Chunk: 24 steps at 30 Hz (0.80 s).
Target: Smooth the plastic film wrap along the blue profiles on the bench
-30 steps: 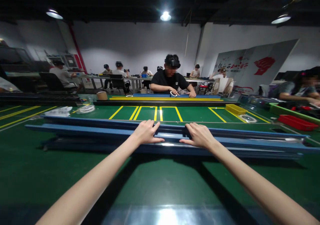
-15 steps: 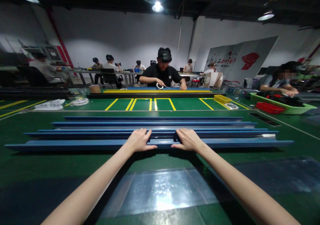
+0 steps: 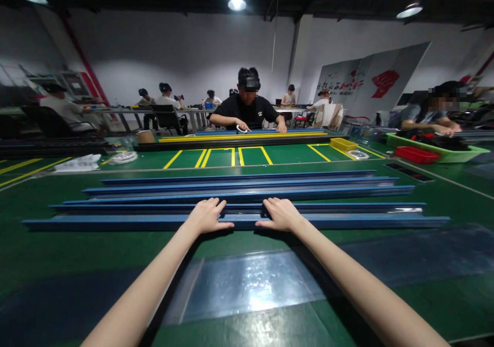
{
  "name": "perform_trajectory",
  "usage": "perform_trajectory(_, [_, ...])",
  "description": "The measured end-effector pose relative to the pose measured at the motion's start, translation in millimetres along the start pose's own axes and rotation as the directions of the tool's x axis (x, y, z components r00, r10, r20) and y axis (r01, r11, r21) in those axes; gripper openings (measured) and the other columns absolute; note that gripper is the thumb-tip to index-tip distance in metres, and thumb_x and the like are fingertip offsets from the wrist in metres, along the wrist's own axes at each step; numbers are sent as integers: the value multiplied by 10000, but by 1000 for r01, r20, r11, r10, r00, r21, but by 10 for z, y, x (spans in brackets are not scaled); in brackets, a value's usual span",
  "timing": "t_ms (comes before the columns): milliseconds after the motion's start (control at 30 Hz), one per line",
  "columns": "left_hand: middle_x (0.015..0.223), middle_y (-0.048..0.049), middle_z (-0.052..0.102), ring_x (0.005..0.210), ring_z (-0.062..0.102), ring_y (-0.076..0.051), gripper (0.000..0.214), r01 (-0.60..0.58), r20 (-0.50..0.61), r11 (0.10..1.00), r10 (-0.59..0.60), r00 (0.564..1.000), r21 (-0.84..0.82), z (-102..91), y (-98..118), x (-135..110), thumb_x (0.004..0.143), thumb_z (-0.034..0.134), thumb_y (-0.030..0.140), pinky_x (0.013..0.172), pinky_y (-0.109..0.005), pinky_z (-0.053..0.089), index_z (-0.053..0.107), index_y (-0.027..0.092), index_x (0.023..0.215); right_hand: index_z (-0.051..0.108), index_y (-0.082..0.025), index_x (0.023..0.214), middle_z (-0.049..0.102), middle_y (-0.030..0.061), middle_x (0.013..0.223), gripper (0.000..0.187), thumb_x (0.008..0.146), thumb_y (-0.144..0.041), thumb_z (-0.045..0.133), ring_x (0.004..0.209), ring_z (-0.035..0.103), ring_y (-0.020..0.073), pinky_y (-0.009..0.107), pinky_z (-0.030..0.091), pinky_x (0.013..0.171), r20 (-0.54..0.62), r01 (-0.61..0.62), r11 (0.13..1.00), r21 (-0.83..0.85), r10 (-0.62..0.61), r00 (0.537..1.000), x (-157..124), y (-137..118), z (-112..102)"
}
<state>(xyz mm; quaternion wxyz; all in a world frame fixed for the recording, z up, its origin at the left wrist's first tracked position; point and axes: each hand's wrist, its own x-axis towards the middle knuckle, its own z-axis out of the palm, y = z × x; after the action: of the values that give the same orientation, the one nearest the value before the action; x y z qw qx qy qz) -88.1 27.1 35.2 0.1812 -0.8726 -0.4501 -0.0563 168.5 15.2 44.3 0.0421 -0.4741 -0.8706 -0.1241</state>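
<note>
A long blue U-shaped channel [image 3: 243, 223] lies crosswise on the green table, its open trough facing up. My left hand [image 3: 206, 217] grips it just left of its middle, fingers over the far wall and thumb along the near wall. My right hand [image 3: 280, 215] grips it the same way, a short distance to the right. A glossy whitish patch [image 3: 405, 210] shows in the trough near its right end. Beyond it lie more long blue channels [image 3: 328, 191], roughly parallel and apart from the held one. Hidden fingertips leave the exact contact unclear.
Clear plastic sheet [image 3: 247, 280] lies in front of me. Yellow tape lines [image 3: 204, 157] mark the far table. A yellow tray [image 3: 342, 144], red tray [image 3: 417, 154], green bin [image 3: 463, 154] and dark phone-like slab [image 3: 409, 172] are to the right. A co-worker [image 3: 249, 107] works opposite.
A gap of green table has opened between the held channel and those beyond it, widest on the right. Both hands keep their grip. The view has shifted slightly.
</note>
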Motion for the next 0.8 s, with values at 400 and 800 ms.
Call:
perform_trajectory(400, [978, -122, 600, 899, 561, -248, 702, 98, -7, 995, -99, 995, -28, 45, -108, -86, 688, 364, 727, 791, -336, 410, 576, 154, 1034, 334, -70, 1308, 573, 166, 1110, 668, 835, -542, 317, 981, 525, 242, 363, 362, 834, -107, -94, 995, -31, 90, 990, -678, 691, 128])
perform_trajectory(800, [1087, -135, 582, 981, 544, -281, 695, 181, 84, 984, -180, 980, -2, 78, -669, -479, 684, 389, 693, 866, -371, 386, 559, 161, 1098, 609, -163, 933, 646, 87, 905, 432, 871, -429, 274, 877, 575, 206, 298, 399, 762, -190, -383, 924, -12, 374, 908, -1281, 1527, 240])
